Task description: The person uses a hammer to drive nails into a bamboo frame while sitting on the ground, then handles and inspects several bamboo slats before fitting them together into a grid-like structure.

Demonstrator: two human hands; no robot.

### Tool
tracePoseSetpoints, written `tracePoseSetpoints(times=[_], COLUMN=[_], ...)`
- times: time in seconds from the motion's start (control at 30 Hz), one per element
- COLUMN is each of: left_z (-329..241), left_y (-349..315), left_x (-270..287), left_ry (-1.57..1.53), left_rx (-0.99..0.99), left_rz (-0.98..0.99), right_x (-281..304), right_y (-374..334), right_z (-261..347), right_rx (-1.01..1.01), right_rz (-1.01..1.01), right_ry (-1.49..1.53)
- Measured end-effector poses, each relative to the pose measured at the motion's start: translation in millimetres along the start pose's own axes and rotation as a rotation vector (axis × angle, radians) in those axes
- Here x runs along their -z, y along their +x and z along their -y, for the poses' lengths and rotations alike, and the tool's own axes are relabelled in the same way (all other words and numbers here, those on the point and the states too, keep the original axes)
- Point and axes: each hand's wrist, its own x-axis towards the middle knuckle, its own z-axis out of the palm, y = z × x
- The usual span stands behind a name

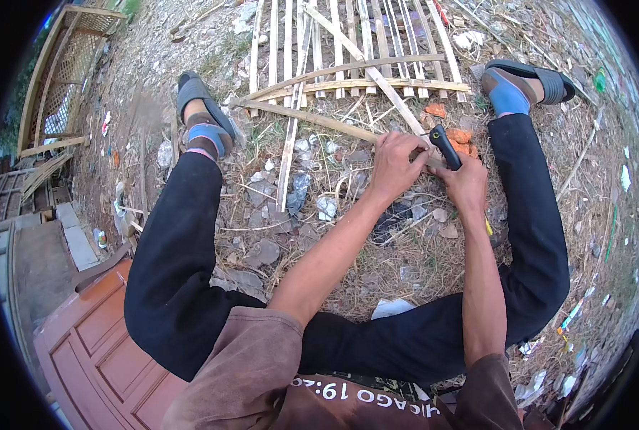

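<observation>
My left hand is closed around a thin wooden slat, which runs from the lattice's left corner toward my right hand. My right hand grips a black-handled tool with a small yellow-green ring on it. Its fingertips are beside the slat's end, close to my left fingers. The tool's working end is too small to make out. Just beyond both hands lies a frame of parallel pale slats, with a longer diagonal slat across it. Broken orange brick pieces lie beside the tool.
My legs are spread on either side, each foot in a grey sandal. Stones, dry straw and litter cover the ground. A reddish-brown panelled door lies at the lower left. At the far left stands a wooden lattice frame.
</observation>
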Motion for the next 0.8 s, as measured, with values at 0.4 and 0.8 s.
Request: tracePoseSetpoints(times=[0.4,0.8], left_z=[-13.7,-1.9], left_y=[-3.2,-6.2], left_x=[-18.0,-28.5], left_ry=[-0.025,-0.023], left_rx=[-0.015,0.011], left_rz=[-0.016,-0.053], right_x=[-5.2,8.2], right_y=[8.9,14.4], right_z=[-11.4,-18.2], right_rx=[-0.042,0.047], right_rz=[0.013,0.105], right_ry=[0.063,0.133])
